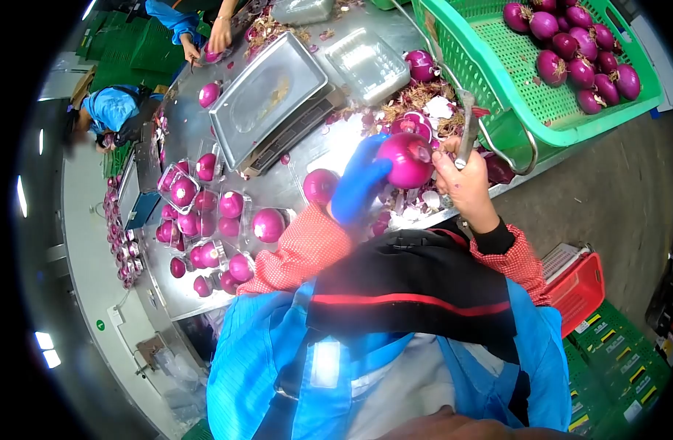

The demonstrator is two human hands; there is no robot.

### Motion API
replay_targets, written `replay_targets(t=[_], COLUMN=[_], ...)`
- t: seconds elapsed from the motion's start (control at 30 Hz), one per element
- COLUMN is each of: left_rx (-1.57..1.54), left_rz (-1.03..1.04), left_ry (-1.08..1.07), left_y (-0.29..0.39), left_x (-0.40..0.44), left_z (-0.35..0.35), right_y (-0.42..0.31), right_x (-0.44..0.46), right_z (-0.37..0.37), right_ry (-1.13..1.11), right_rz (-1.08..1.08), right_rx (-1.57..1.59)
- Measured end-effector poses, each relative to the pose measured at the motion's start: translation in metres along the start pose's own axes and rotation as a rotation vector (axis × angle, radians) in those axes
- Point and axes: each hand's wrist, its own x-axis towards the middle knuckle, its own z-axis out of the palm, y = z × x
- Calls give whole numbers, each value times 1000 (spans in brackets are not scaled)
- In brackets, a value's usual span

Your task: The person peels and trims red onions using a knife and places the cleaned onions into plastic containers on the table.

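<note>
A: Where is the big red onion (408,160)?
B: It is in front of the person, over the messy end of the metal table (164,275). The left hand (356,183) has it.

A: How is that hand?
B: It wears a blue glove, and its fingers are closed around the side of the onion. The glove is a bit blurry.

A: And the right hand (465,183)?
B: It is bare and curled tight around a tool that looks like a knife (466,130). The metal part sticks up out of the fist. The thumb is right by the onion, but one cannot tell if it touches.

A: What lies near the hands?
B: Dry onion skins (395,110) and roots are piled under and behind the onion. One loose onion (320,186) sits just beside the left wrist.

A: What is in the green basket (564,136)?
B: A bunch of shiny purple onions (582,51). The basket is past the right hand, at the table's edge.

A: What else is on the table?
B: A scale (267,103) with a flat metal pan, and a clear plastic box (367,66) next to it. More onions in clear packs (197,205) are crowded on the left.

A: Is someone else there?
B: Yes, a co-worker's hands (219,34) are at the far end, with an onion too.
</note>
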Motion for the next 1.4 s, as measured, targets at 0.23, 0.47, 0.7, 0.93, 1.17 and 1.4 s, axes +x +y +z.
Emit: replay_targets(t=[0.23, 0.47, 0.7, 0.93, 1.17, 1.4], left_rx=[-347, -470, -348, -248, -135, -5], left_rz=[-174, -165, 4, 42, 160, 254], left_ry=[23, 89, 44, 64, 147, 257], left_y=[-19, -23, 4, -7, -23, -30], left_x=[-2, 2, 1, 4, 6, 12], left_z=[9, -7, 5, -4, -1, 5], right_y=[15, 21, 9, 7, 22, 45], right_x=[-1, -9, -32, -34, -26, -16], right_z=[20, -7, -14, -8, -5, 11], right_ry=[9, 215, 108, 129, 265, 229], right_rz=[-90, -107, -616, -667, -681, -434], right_rx=[-74, -104, -1160, -1318, -1351, -956])
